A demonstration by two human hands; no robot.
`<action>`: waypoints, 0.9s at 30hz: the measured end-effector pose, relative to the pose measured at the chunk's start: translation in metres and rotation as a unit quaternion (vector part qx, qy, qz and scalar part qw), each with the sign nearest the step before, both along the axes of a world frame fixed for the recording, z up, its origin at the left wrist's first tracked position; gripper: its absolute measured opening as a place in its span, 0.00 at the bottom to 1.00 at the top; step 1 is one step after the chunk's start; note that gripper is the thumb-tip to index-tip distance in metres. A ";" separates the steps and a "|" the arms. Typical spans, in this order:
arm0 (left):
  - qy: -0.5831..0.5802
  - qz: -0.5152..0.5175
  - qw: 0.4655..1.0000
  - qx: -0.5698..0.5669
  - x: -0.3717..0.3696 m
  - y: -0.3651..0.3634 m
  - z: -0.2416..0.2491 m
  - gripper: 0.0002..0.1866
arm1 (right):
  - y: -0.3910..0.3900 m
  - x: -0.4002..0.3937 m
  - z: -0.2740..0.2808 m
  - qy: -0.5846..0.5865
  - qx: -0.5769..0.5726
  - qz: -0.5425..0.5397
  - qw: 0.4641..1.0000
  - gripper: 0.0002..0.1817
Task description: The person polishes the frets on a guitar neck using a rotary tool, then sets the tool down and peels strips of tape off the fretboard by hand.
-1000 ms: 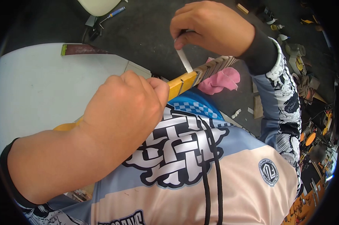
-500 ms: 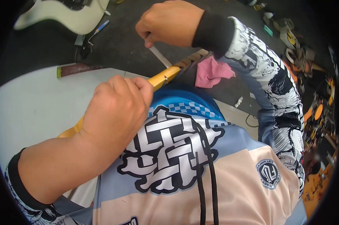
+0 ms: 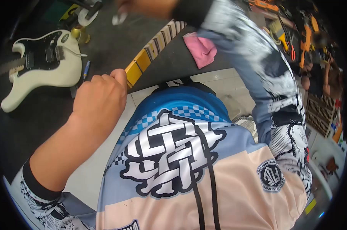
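Note:
My left hand [image 3: 100, 94] is wrapped round one end of a guitar neck [image 3: 152, 48], which slants up to the right with pale strips of tape between its frets and a yellow section by my fingers. At the top edge my right hand [image 3: 144, 7] is blurred and partly cut off, its fingers closed on a crumpled whitish strip [image 3: 119, 18] that looks like tape. The far end of the neck reaches my right sleeve.
A white electric guitar [image 3: 50, 63] lies at the left on the dark bench, with a blue pen-like tool [image 3: 86, 70] and a brass-coloured cup [image 3: 80, 34] near it. A pink cloth [image 3: 201, 50] is at the bench's front edge. Tools hang at the upper right.
My right hand has moved up and left, and the strip has come away from the neck. The neck is turned so its taped face shows. The view has shifted, showing the whole white guitar body.

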State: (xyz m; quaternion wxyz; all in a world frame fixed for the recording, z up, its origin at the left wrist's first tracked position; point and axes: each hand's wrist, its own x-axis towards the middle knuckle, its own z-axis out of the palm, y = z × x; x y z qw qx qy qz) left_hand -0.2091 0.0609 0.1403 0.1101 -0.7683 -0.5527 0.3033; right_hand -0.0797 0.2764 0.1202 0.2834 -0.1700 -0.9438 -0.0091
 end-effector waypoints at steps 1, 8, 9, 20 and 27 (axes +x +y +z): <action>-0.038 0.009 0.999 -0.027 -0.011 0.002 0.000 0.20 | -0.010 0.027 0.008 0.039 -0.002 -0.052 0.998 0.09; -0.232 0.084 0.960 -0.131 -0.057 0.025 -0.014 0.30 | -0.050 0.258 -0.064 0.133 -0.156 -0.450 0.869 0.10; -0.244 0.097 0.956 -0.134 -0.061 0.027 -0.018 0.31 | -0.058 0.286 -0.085 0.120 -0.171 -0.494 0.844 0.11; -0.241 0.206 0.946 -0.064 -0.029 0.021 -0.020 0.31 | -0.025 0.342 -0.215 -0.062 -0.011 -0.399 0.915 0.07; -0.161 0.188 0.967 0.062 0.009 0.014 0.012 0.30 | -0.033 0.338 -0.233 -0.141 -0.066 -0.334 0.930 0.17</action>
